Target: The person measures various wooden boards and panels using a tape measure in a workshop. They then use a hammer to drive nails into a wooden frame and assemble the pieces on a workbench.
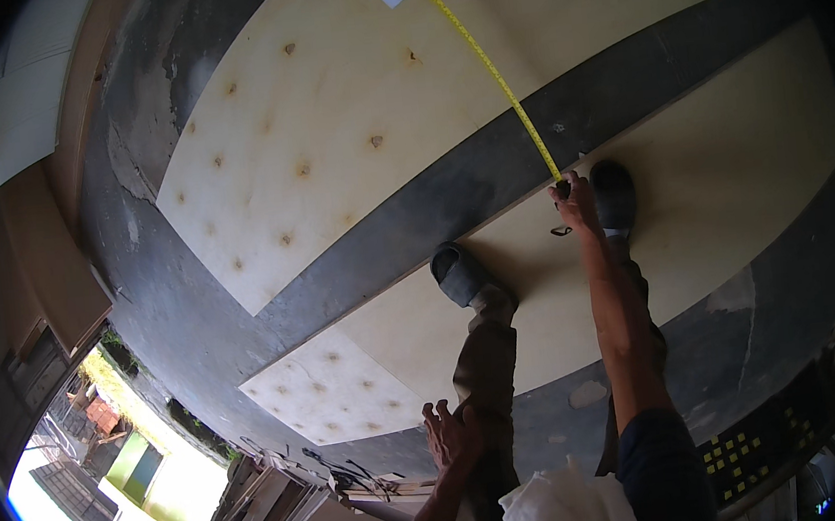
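"What do your right fingers (572, 180) hold?"

"They are closed around the dark tape-measure case (562, 189), near my right shoe (615, 191), and my right arm (620, 321) stretches forward. The yellow blade (501, 79) goes from the case across the floor (642, 88) onto the far pale board (322, 99)."

"And the left?"

"My left hand (456, 442) hangs half open beside my left leg (488, 364), gripping nothing visible."
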Demonstrator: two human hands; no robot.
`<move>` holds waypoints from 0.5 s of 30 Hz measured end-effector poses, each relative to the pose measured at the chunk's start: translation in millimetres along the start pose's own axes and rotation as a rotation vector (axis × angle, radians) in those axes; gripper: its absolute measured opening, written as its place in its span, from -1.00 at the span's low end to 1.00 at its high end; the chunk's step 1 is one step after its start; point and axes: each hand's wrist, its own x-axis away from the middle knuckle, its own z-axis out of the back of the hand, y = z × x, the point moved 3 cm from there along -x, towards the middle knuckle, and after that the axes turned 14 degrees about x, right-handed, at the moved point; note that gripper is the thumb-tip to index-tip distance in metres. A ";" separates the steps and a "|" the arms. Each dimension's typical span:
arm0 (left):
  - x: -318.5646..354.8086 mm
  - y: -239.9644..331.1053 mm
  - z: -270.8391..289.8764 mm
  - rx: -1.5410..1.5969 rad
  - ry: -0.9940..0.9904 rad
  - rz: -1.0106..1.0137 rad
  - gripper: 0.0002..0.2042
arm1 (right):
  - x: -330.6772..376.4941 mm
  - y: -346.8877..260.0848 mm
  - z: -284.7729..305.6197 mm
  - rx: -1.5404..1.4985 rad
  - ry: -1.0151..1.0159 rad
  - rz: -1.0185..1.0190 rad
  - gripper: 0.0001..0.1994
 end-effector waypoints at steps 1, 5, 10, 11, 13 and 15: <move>-0.1 6.3 0.9 -0.014 0.007 -0.005 -0.41 | -5.8 14.3 12.9 0.014 0.015 -0.010 -0.49; 4.9 21.7 -0.8 -0.063 0.011 0.019 -0.43 | -27.3 70.2 71.7 0.085 0.102 -0.032 -0.49; 16.0 40.8 -14.8 -0.087 0.028 0.022 -0.43 | -57.7 117.5 149.4 0.140 0.176 -0.099 -0.54; 16.1 47.5 -16.3 -0.090 0.021 0.019 -0.43 | -64.6 127.7 164.0 0.157 0.182 -0.128 -0.53; 22.5 61.3 -24.4 -0.106 0.016 0.027 -0.44 | -78.4 150.2 184.1 0.191 0.184 -0.179 -0.52; 27.8 72.4 -32.8 -0.124 0.027 0.013 -0.44 | -92.4 162.5 202.8 0.203 0.192 -0.192 -0.52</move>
